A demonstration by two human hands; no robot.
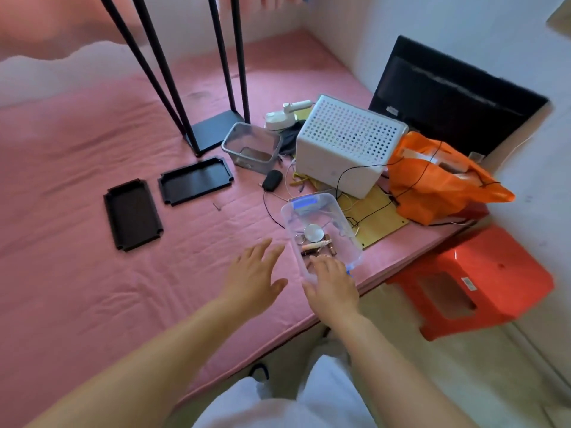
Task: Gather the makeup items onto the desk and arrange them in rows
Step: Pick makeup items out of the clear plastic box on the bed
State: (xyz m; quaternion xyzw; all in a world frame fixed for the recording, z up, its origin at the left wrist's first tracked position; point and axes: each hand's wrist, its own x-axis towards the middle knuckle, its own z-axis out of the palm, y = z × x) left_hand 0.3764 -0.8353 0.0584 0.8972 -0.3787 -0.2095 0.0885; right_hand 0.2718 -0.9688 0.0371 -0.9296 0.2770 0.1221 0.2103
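Observation:
A clear plastic box [336,214] with blue clips lies on the pink mattress [92,242] near its right edge. Inside it are small makeup items [315,245]: a round compact mirror, a key ring and a few slim tubes. My right hand [332,284] rests on the box's near end, fingers curled over its rim. Just left of the box, my left hand [255,276] hovers above the mattress with its fingers spread and holds nothing.
Two black trays [133,214] [196,180] lie on the mattress to the left. Behind the box are a grey bin [251,148], a white perforated case [349,146], an orange bag [438,180], cables and a black stand [213,134]. A red stool [475,282] stands at the right.

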